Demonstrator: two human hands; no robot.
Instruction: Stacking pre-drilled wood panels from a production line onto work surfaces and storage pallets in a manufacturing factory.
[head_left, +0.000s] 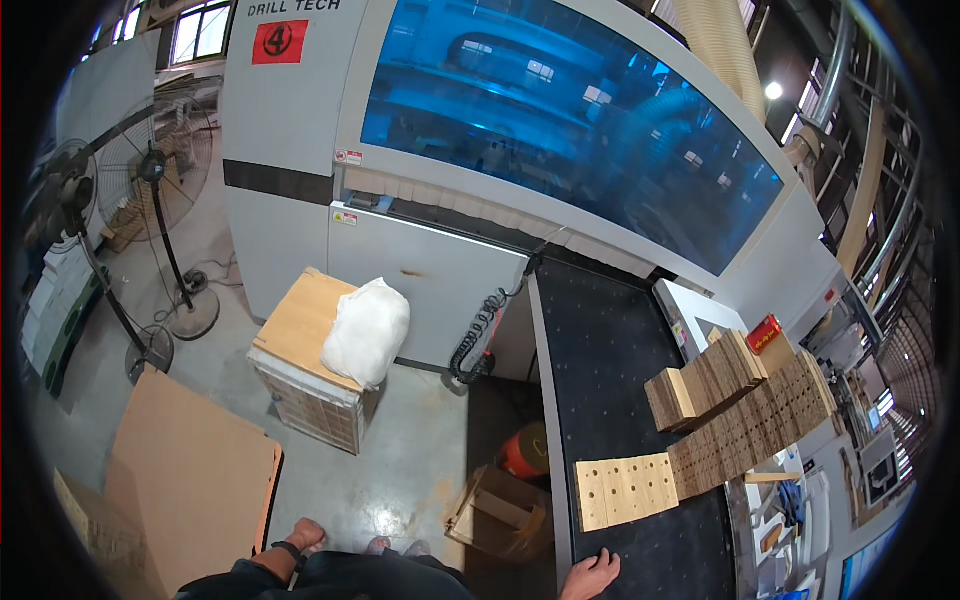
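Observation:
My right hand [592, 577] is at the near left edge of a black table top [600, 375], its fingers partly spread and holding nothing. Just beyond it lie pale drilled wooden blocks [627, 490] in a row. A longer row of brown drilled blocks [750, 425] continues from them to the right. Behind that row are more stacked wooden pieces [705, 382], with a red can [765, 335] at their far end. My left hand [308, 535], below a dark wristband, hangs over the floor beside a brown board, its fingers curled with nothing visible in them.
A large machine [430, 270] with a blue window stands ahead. A white bundle [368, 332] lies on a board-topped stack [300, 325]. Two fans [155, 165] stand left, near a brown board [190, 480]. Under the table's left side are an open carton [495, 515] and a red drum [525, 452].

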